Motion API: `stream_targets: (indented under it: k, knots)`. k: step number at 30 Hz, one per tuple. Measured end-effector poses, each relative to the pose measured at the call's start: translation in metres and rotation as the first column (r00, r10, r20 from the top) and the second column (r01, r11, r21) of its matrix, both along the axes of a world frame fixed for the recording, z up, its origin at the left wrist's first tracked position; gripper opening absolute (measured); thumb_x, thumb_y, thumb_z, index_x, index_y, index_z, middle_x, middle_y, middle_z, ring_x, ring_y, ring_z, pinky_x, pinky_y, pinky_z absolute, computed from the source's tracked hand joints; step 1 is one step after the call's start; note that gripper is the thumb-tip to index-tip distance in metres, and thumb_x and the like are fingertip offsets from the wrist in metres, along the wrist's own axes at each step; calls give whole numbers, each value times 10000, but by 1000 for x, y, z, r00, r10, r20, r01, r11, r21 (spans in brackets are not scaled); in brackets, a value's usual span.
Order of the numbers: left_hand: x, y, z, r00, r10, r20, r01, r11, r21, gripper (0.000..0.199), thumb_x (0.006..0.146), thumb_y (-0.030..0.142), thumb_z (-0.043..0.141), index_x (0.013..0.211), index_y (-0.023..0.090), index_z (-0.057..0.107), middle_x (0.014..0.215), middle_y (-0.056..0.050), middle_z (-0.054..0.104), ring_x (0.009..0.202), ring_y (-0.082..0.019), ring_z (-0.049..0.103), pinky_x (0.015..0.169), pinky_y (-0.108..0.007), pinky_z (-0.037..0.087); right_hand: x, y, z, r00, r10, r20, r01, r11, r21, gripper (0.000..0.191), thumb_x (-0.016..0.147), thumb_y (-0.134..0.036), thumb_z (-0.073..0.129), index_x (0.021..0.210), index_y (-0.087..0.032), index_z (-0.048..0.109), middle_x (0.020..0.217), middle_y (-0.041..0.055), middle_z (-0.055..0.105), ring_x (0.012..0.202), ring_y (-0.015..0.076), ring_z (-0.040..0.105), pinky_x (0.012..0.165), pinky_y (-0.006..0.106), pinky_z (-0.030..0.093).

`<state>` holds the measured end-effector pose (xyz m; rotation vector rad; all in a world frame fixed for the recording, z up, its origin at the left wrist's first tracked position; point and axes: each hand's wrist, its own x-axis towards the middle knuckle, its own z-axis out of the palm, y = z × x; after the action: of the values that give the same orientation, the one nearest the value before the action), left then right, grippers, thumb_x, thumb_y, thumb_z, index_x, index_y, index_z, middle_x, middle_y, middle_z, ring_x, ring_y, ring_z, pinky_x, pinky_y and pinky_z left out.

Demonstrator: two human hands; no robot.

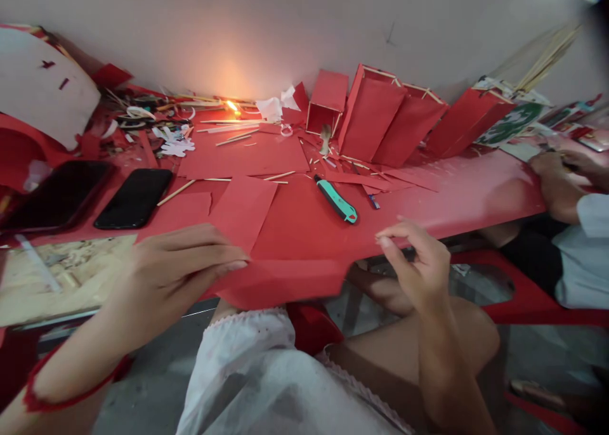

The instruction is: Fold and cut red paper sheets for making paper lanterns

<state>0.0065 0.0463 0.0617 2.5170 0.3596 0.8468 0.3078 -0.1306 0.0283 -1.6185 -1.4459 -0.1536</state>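
Observation:
My left hand (185, 273) pinches the left end of a folded-looking piece of red paper (295, 279), which juts out over the table's front edge above my lap. To the right of that paper and apart from it, my right hand (419, 257) is raised with thumb and forefinger pressed together. Whatever sits between those fingertips is too small to make out. A teal-handled cutter (336, 200) lies on the red tabletop beyond both hands. Flat red paper pieces (245, 210) rest just past my left hand.
Red paper boxes with stick frames (371, 115) stand along the wall. A flame (233, 107) burns at the back among thin sticks and scraps. Two dark phones (134, 198) lie at left. At right, another person's hands (554, 175) are over the table.

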Motion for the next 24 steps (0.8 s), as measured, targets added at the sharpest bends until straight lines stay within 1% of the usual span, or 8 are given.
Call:
stream_targets:
  k: [3, 6, 10, 14, 17, 19, 22, 24]
  knots:
    - [25, -4, -5, 982, -184, 35, 186, 934, -306, 195, 918, 118, 622, 849, 243, 754, 797, 3, 733, 740, -120, 661, 690, -231, 516, -17, 18, 8, 923, 287, -254, -298, 954, -6, 154, 943, -286, 654, 1087, -276, 707, 1013, 16, 767, 996, 197, 706, 1020, 428, 524]
    - [49, -12, -18, 944, -305, 125, 325, 802, -501, 165, 934, 218, 661, 807, 225, 765, 744, -13, 738, 724, -135, 647, 757, -286, 529, -38, 37, 15, 729, 562, -392, -603, 797, 22, 207, 942, -386, 679, 1113, -277, 720, 1208, 37, 736, 1180, 200, 661, 1041, 404, 521]
    - [69, -31, -41, 943, -217, 251, 331, 661, -674, 347, 911, 495, 674, 738, 206, 757, 803, -51, 761, 741, -165, 689, 674, -288, 539, -57, 50, 14, 591, 700, -402, -760, 650, 15, 323, 969, -540, 588, 882, -263, 729, 1042, 7, 774, 1170, 177, 660, 1136, 404, 435]
    - [78, -47, -60, 973, -121, 195, 226, 660, -717, 529, 892, 658, 600, 658, 191, 683, 751, -40, 721, 733, -179, 677, 684, -313, 562, -61, 49, 5, 615, 666, -422, -755, 652, -71, 252, 965, -441, 619, 794, -259, 655, 815, -23, 743, 998, 165, 688, 1135, 423, 418]
    - [72, -45, -66, 986, -4, 168, 126, 674, -728, 404, 891, 615, 638, 889, 224, 741, 994, -60, 752, 983, -214, 687, 948, -375, 546, -57, 41, 2, 646, 576, -500, -694, 717, -71, 210, 955, -382, 613, 802, -239, 613, 815, -9, 703, 862, 161, 672, 991, 391, 501]
    - [61, -39, -64, 975, 142, 173, 51, 614, -788, 419, 887, 630, 635, 1060, 265, 747, 1144, -60, 751, 1101, -224, 678, 1027, -379, 516, -53, 36, 4, 688, 473, -551, -610, 788, -86, 153, 932, -323, 611, 814, -226, 600, 803, -8, 671, 779, 147, 636, 831, 324, 524]
    - [45, -31, -52, 970, 177, 169, 76, 437, -896, 584, 917, 759, 435, 1073, 302, 763, 1067, -31, 791, 956, -213, 733, 829, -345, 598, -51, 31, 10, 763, 364, -534, -500, 856, -131, 104, 884, -226, 588, 783, -219, 566, 724, -36, 599, 680, 120, 558, 695, 265, 472]
    - [39, -29, -41, 986, 54, 159, 117, 457, -882, 668, 835, 844, 467, 976, 276, 789, 915, -30, 802, 800, -221, 732, 678, -338, 600, -52, 30, 12, 803, 349, -484, -474, 865, -162, 110, 857, -184, 565, 756, -220, 537, 689, -54, 553, 635, 104, 507, 680, 256, 443]
